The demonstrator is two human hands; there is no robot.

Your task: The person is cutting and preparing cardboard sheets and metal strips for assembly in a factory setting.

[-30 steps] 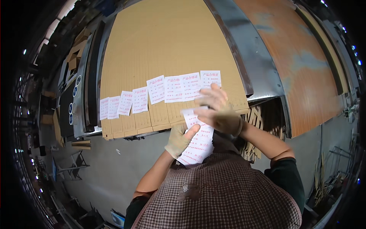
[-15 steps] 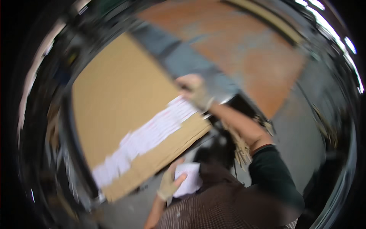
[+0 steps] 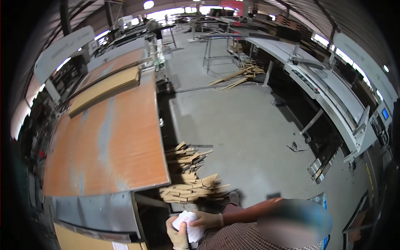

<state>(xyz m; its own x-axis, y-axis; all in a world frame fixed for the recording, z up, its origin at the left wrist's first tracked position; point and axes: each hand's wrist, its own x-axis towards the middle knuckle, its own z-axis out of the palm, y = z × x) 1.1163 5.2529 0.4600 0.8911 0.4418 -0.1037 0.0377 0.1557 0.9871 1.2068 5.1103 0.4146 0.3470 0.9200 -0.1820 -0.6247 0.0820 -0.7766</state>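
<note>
Low in the view, in front of my body, both hands hold a small bundle of white paper slips [image 3: 191,241]. My left hand [image 3: 177,236], in a pale glove with bare fingertips, closes round the left side of the slips, thumb on top. From the right, my right hand [image 3: 206,220], gloved alike, grips their upper edge with its fingers. At the bottom left, a brown cardboard sheet [image 3: 79,239] shows only in part, with a white slip [image 3: 119,246] lying on it.
An orange-topped table [image 3: 133,137] with a stack of brown boards [image 3: 106,89] stands at the left, a grey metal strip [image 3: 98,214] at its near end. Scrap strips [image 3: 193,187] lie heaped on the floor [image 3: 233,137] beside it. A long white machine [image 3: 333,91] stands at right.
The view has swung from the cardboard sheet with its row of slips toward the aisle at right. My right hand has left the sheet and come to the slips in my left hand.
</note>
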